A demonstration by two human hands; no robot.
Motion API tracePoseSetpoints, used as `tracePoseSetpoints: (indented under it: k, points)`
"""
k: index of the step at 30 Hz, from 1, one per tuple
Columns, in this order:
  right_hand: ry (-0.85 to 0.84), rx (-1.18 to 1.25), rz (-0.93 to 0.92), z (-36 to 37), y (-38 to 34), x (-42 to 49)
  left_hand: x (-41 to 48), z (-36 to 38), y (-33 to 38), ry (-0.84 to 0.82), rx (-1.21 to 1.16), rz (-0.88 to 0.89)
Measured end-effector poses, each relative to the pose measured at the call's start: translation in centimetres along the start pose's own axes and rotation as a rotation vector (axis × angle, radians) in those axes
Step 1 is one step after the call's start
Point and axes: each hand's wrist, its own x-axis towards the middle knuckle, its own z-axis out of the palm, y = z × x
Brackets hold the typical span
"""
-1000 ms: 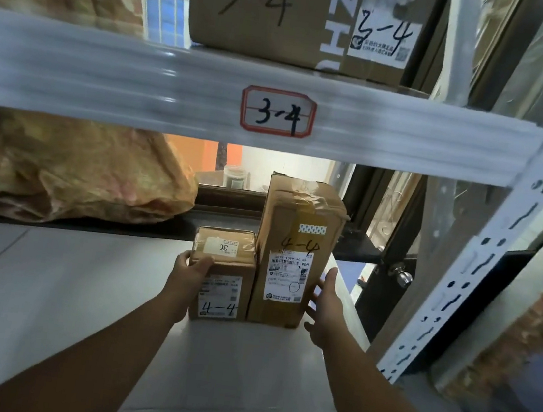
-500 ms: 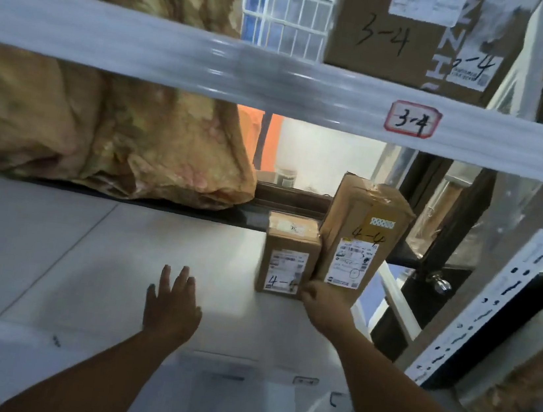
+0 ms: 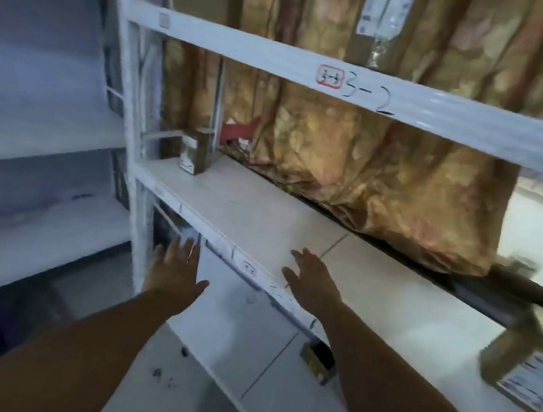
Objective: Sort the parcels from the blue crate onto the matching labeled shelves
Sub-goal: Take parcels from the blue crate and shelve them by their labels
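Observation:
Both my hands are empty with fingers spread. My left hand [image 3: 176, 269] hovers in front of the white shelf's front edge [image 3: 256, 274], below its board. My right hand [image 3: 312, 280] lies over that front edge, palm down. Two brown parcels [image 3: 524, 374] with white labels stand blurred at the far right of this shelf. A small brown parcel [image 3: 195, 154] stands upright at the shelf's far left corner. The beam above carries a red-framed label and the handwritten mark 3-2 [image 3: 368, 92]. The blue crate is out of view.
A golden patterned curtain [image 3: 388, 173] hangs behind the shelf and bunches on its back edge. A white upright post [image 3: 127, 110] stands at the left, with another white rack [image 3: 42, 127] beyond it. A small brown box [image 3: 315, 358] sits on the lower shelf.
My view has swung left along the shelf. Both hands have come off the two 4-4 parcels, which now sit at the far right. My right hand has drawn back to the front edge.

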Motion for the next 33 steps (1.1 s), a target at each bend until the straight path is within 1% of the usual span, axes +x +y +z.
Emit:
tracePoseSetpoints:
  k: [2,5,7,10,13,15,22,26,29,33]
  points:
    - [-0.056,-0.086,-0.131,1.3,-4.8,2.0,-1.2,0.3,-4.9,-0.02,-0.022,-0.094]
    - [-0.078,-0.185,-0.335,4.0,-11.6,4.7,-3.8,1.3,-11.5,-0.063,-0.04,-0.256]
    - [-0.111,-0.204,-0.438,5.7,-15.8,6.0,-5.5,2.5,-15.1,-0.087,-0.049,-0.351]
    - [-0.229,-0.253,-0.558,8.9,-21.4,7.2,-8.7,3.9,-19.9,-0.147,-0.061,-0.51]
    - [-0.278,-0.308,-0.678,12.0,-25.6,8.6,-11.4,5.2,-23.7,-0.218,-0.023,-0.637]
    - [-0.322,-0.332,-0.731,13.9,-28.3,9.6,-12.8,6.0,-25.9,-0.273,-0.001,-0.705]
    - [-0.447,-0.334,-0.87,18.9,-35.6,15.7,-12.7,9.7,-31.5,-0.362,-0.108,-0.874]
    - [-0.512,-0.3,-0.896,22.0,-38.3,19.5,-11.0,11.4,-33.1,-0.416,-0.172,-0.884]
    - [-0.582,-0.318,-0.936,24.8,-39.9,21.9,-9.7,12.7,-33.9,-0.462,-0.191,-0.922]
    - [-0.664,-0.323,-0.946,28.2,-42.3,23.8,-9.5,14.8,-35.1,-0.506,-0.205,-0.972]
